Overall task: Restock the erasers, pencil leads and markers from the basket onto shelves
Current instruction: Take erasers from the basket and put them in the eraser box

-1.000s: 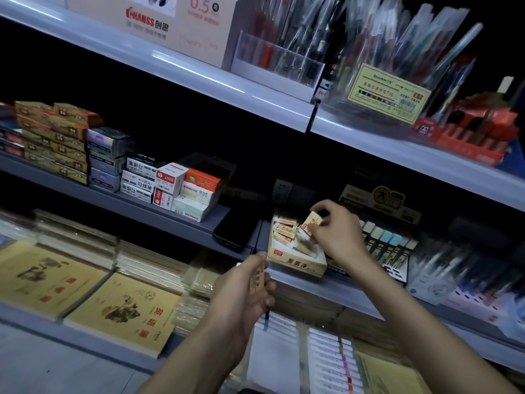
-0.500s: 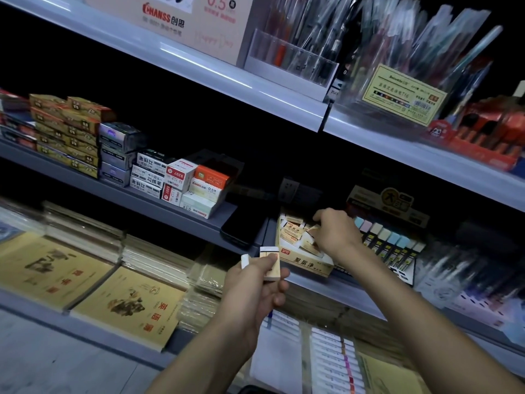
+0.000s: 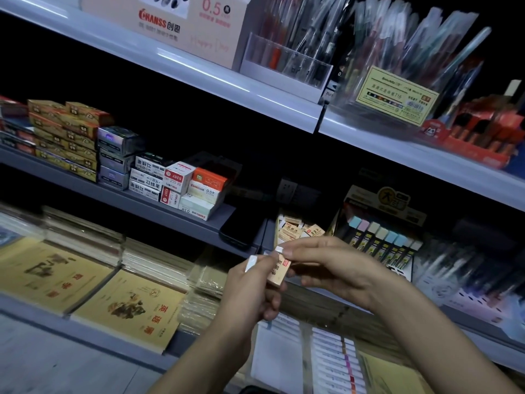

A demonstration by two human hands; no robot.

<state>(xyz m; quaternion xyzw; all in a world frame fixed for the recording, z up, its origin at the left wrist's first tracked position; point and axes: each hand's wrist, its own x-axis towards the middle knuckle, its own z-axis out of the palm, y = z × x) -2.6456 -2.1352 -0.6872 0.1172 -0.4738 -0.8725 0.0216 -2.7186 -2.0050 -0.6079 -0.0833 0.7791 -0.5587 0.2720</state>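
Both hands held one eraser, centre frame.
The left hand (image 3: 250,291) gripped the eraser (image 3: 279,273); the right hand (image 3: 335,271) pinched its top end, just below the shelved erasers (image 3: 289,230).

Tan wrapped eraser (image 3: 279,270) held tilted; more erasers (image 3: 301,230) boxed behind.

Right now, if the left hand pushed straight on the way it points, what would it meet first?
Probably the right hand, whose fingers pinch the eraser the left hand holds; behind, the open eraser box. Depth unclear.
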